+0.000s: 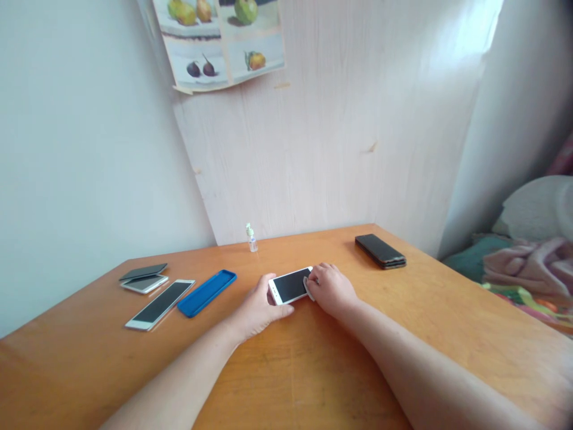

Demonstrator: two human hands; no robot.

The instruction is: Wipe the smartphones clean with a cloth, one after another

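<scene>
A white smartphone (290, 285) with a dark screen is held low over the table, or resting on it; I cannot tell which. My left hand (259, 310) grips its left end, with the thumb along the near edge and the fingers at the far side. At the phone's right end, my right hand (331, 288) has its fingers closed on a small pale wiping cloth (308, 288), which touches the screen. Left of my left hand lies an empty blue phone case (207, 292), and beyond it a larger white smartphone (161, 304) rests screen up.
At the far left, a dark flat cover (143, 272) leans over another white phone (144, 283). A small clear spray bottle (251, 237) stands near the back edge. Stacked dark phones (380, 249) lie at the back right. Bedding (532, 269) is beyond the table's right side.
</scene>
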